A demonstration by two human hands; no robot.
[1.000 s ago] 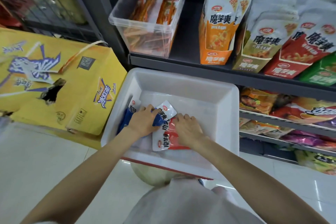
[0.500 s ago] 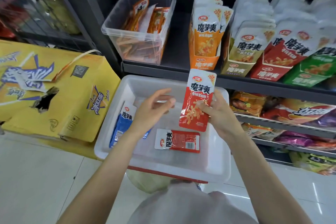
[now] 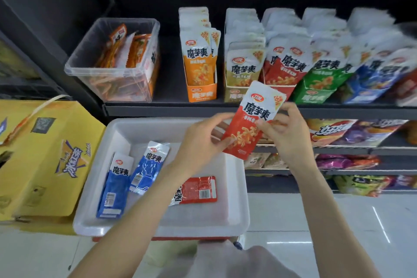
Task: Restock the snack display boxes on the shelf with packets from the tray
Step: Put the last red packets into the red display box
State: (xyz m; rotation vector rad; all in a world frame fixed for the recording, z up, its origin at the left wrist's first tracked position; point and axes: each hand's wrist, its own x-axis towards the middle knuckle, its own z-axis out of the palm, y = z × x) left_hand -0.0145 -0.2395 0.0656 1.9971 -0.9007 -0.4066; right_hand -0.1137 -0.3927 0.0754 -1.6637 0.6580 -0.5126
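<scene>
Red snack packet (image 3: pixel 252 119) is held up above the white tray (image 3: pixel 237 187), both hands pinching it: the left hand (image 3: pixel 200 142) grips its lower left edge, the right hand (image 3: pixel 286 133) its right side. It tilts toward one o'clock, just below the red display box (image 3: pixel 282 88) on the shelf (image 3: pixel 162 106). In the tray lie two blue packets (image 3: pixel 112 187) (image 3: pixel 149 165) at nine o'clock and another red packet (image 3: pixel 198 189) at six o'clock.

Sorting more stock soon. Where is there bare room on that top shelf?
Bare shelf shows between the clear tub and the orange display box. From the orange box rightward, the other boxes stand packed together.
</scene>
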